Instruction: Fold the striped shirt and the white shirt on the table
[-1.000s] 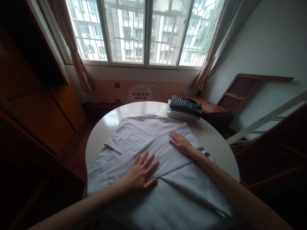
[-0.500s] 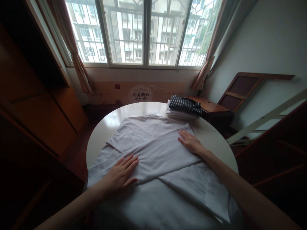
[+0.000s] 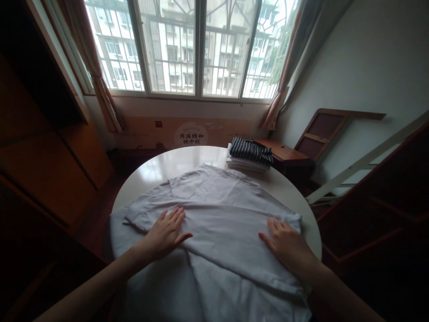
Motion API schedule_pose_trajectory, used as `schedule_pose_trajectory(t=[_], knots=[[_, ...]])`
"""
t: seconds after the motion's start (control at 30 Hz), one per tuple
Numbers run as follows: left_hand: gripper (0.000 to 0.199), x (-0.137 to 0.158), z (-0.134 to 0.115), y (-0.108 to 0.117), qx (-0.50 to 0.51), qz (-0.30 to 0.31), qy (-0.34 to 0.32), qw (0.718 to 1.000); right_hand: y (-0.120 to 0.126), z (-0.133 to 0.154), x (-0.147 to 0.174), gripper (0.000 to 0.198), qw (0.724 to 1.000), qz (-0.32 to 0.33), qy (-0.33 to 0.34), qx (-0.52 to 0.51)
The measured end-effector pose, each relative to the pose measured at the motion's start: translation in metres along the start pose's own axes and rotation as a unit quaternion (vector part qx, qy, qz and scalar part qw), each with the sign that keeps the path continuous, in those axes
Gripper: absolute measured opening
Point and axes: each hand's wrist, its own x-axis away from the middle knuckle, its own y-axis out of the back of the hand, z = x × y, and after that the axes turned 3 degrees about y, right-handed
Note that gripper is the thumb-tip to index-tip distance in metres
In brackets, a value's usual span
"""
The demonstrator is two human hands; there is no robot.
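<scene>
A white shirt lies partly folded across the round table, its lower part hanging toward me over the near edge. A long folded band of cloth runs crosswise over its middle. My left hand rests flat on the left part of this band, fingers stretched and thumb apart. On the right part of the band lies my right hand, palm down with its fingers spread. Neither hand grips the cloth. Wrinkles show in the cloth between the hands and toward the far edge of the shirt.
The white round table shows its rim on the far side. A stack of folded white clothes with a black striped garment on top stands at its far right. Behind are a wooden stand and a printed box.
The shirt has turned clockwise on the table, its right end now nearer me. My right hand has moved right and toward me; my left hand has shifted slightly away from me.
</scene>
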Motion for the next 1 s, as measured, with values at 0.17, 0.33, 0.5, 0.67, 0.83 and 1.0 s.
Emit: schedule_pose_trajectory(t=[0.17, 0.33, 0.5, 0.67, 0.83, 1.0], knots=[[0.07, -0.027, 0.005, -0.011, 0.017, 0.035, 0.024, 0.999, 0.013, 0.028, 0.04, 0.048, 1.0, 0.024, -0.017, 0.009], [0.078, -0.054, 0.003, -0.027, 0.022, 0.052, 0.054, 0.997, 0.048, 0.024, 0.022, 0.037, 0.989, 0.143, 0.019, -0.041], [0.076, -0.071, 0.006, -0.032, 0.036, 0.044, 0.047, 0.997, 0.053, 0.006, -0.057, 0.035, 0.98, 0.094, 0.029, -0.171], [0.076, -0.085, 0.014, -0.026, 0.042, 0.068, 0.033, 0.996, -0.007, 0.005, -0.103, 0.049, 0.96, 0.035, 0.139, -0.24], [0.076, -0.101, 0.025, -0.029, 0.054, 0.096, 0.019, 0.994, -0.04, 0.009, -0.102, 0.051, 0.971, 0.077, 0.092, -0.207], [0.075, -0.102, 0.03, -0.032, 0.078, 0.105, -0.011, 0.991, -0.029, 0.023, -0.082, 0.051, 0.983, 0.075, 0.05, -0.162]])
